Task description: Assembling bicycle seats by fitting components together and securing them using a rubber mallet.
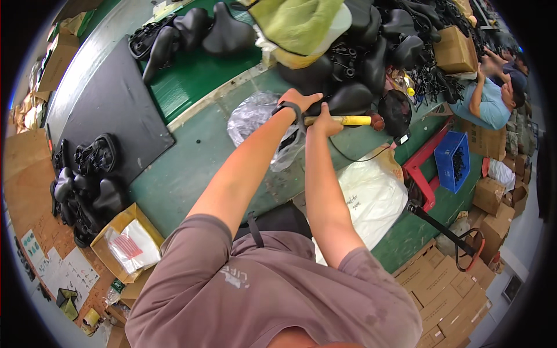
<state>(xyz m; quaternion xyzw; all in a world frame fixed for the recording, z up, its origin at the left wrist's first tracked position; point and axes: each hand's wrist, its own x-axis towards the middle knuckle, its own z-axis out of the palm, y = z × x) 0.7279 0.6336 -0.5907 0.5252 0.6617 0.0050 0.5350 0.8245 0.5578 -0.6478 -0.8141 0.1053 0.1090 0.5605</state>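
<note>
Green bench [191,156]: hands grip yellow-handled tool [348,120].

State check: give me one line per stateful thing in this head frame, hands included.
Left hand: resting on a black bicycle saddle, not visibly gripping.
Right hand: closed around the yellow-handled hammer, held level.
Clear plastic bag: crumpled on the green table.
Open cardboard box: flaps open, plastic pouch inside.
Blue plastic crate: open-topped, dark parts inside.
Black mat: lying flat.
</note>
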